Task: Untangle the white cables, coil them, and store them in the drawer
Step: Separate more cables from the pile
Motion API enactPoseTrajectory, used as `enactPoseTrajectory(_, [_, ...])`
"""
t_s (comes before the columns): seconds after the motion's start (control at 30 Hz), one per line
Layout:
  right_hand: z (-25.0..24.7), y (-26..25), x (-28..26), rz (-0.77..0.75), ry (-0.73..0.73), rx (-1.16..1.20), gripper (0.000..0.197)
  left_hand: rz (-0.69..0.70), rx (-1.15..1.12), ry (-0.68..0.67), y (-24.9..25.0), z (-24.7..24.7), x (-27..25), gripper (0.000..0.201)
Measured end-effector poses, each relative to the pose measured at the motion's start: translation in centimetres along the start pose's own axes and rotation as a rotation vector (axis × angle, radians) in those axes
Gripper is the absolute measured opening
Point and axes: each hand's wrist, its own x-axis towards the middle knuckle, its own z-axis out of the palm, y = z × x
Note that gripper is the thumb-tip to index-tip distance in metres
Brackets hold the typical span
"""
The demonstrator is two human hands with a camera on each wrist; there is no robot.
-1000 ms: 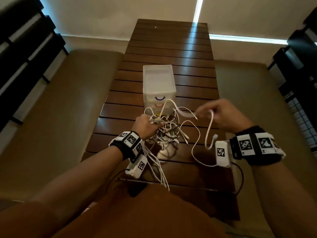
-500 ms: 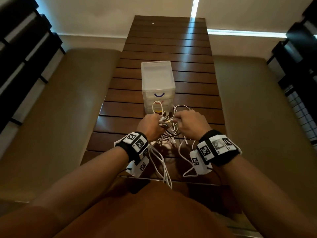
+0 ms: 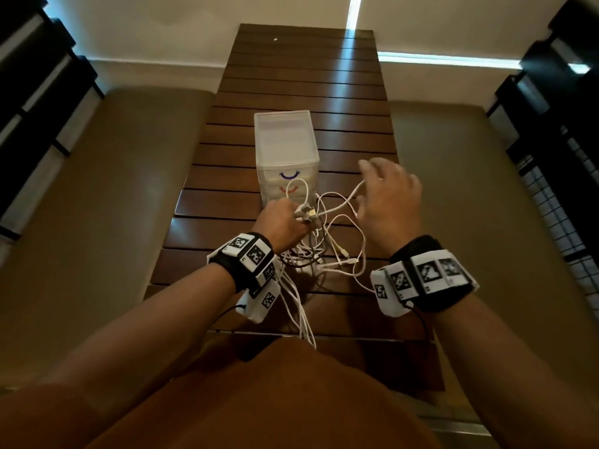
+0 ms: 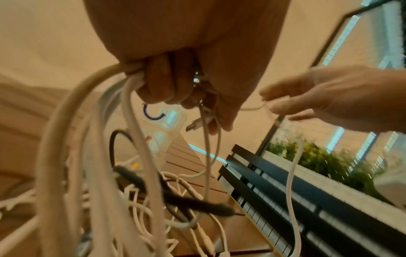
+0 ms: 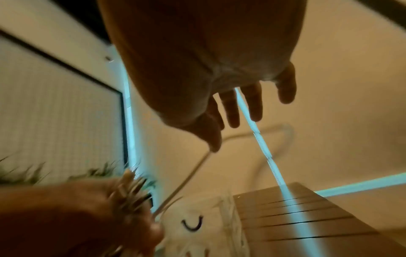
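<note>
A tangle of white cables (image 3: 319,254) lies on the dark slatted table (image 3: 291,76), just in front of a small translucent drawer unit (image 3: 287,147) with shut drawers. My left hand (image 3: 291,218) grips a bunch of cable ends (image 3: 306,215), plugs sticking out past the thumb; in the left wrist view several cables (image 4: 131,156) hang from that left hand (image 4: 175,87). My right hand (image 3: 366,186), blurred, is to the right, level with the drawer front. Its thumb and forefinger pinch one thin white cable (image 4: 293,173) that runs back to the bunch, the other fingers (image 5: 252,104) straight.
Some cables (image 3: 301,312) trail off the table's near edge toward my lap. A dark cable (image 4: 175,200) is mixed into the tangle. Beige benches (image 3: 113,205) flank the table; black slatted furniture (image 3: 39,76) stands at both sides. A planter (image 4: 329,160) is off to the right.
Half a second ago both hands met at the bunch of plugs. The right hand has since moved right and away, drawing one cable out; the left hand still holds the bunch.
</note>
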Motion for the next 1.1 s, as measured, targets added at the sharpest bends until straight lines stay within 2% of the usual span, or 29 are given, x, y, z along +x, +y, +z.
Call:
enactPoseTrajectory(0.03, [0.3, -0.8, -0.5, -0.075, -0.085, -0.082, 0.059, 0.016, 0.027, -0.015, 0.2, 0.1, -0.1, 0.022])
enactPoseTrajectory(0.07, [1.0, -1.6, -1.0, -0.158, -0.166, -0.103, 0.055, 0.042, 0.051, -0.015, 0.5, 0.2, -0.2, 0.022])
enactPoseTrajectory(0.13, [2.1, -2.6, -1.5, -0.243, -0.292, -0.061, 0.026, 0.085, 0.058, -0.001, 0.8, 0.1, -0.4, 0.022])
enactPoseTrajectory(0.17, [2.1, -2.6, -1.5, -0.204, -0.324, 0.030, 0.017, 0.095, 0.042, 0.000, 0.9, 0.0, -0.6, 0.024])
enactPoseTrajectory(0.23, [1.8, -2.2, -1.3, -0.090, -0.356, 0.215, 0.020, 0.088, -0.005, -0.019, 0.8, -0.1, -0.9, 0.027])
enactPoseTrajectory(0.43, [2.3, -1.4, -1.8, -0.031, -0.243, 0.266, 0.021, 0.039, -0.157, 0.026, 0.5, 0.0, -1.0, 0.026])
enactPoseTrajectory(0.5, [2.7, -1.4, -2.2, 0.023, -0.236, 0.314, 0.021, 0.069, -0.092, 0.011, 0.5, 0.0, -1.1, 0.024])
enactPoseTrajectory(0.57, [2.8, -1.1, -2.3, 0.097, -0.226, 0.333, 0.021, 0.087, -0.040, 0.013, 0.2, 0.1, -1.1, 0.014])
enactPoseTrajectory(0.63, [2.6, -0.2, -2.3, 0.201, -0.178, 0.331, 0.020, 0.021, -0.115, 0.057, -0.8, 0.0, -0.9, 0.002])
enactPoseTrajectory(0.67, [2.5, 0.5, -2.1, 0.249, -0.171, 0.374, 0.020, -0.031, -0.165, 0.097, -1.5, -0.2, -0.9, 0.004])
enactPoseTrajectory(0.73, [2.3, 1.7, -2.1, 0.328, -0.212, 0.601, 0.017, -0.148, -0.294, 0.154, -2.7, -0.6, -0.6, 0.010])
enactPoseTrajectory(0.8, [2.0, 2.1, -2.6, 0.413, -0.277, 0.857, 0.016, -0.206, -0.461, 0.163, -2.7, -1.1, -0.5, 0.016])
enactPoseTrajectory(0.87, [1.9, 1.6, -3.5, 0.462, -0.340, 1.030, 0.016, -0.176, -0.587, 0.138, -1.5, -1.4, -0.6, 0.019])
enactPoseTrajectory(0.93, [2.0, 0.8, -4.4, 0.456, -0.376, 1.092, 0.016, -0.147, -0.656, 0.079, -0.2, -1.3, -0.7, 0.023])
enactPoseTrajectory(1.1, [2.4, -1.1, -6.3, 0.461, -0.346, 1.238, 0.008, -0.241, -0.892, -0.190, 2.0, -0.1, -1.6, 0.035])
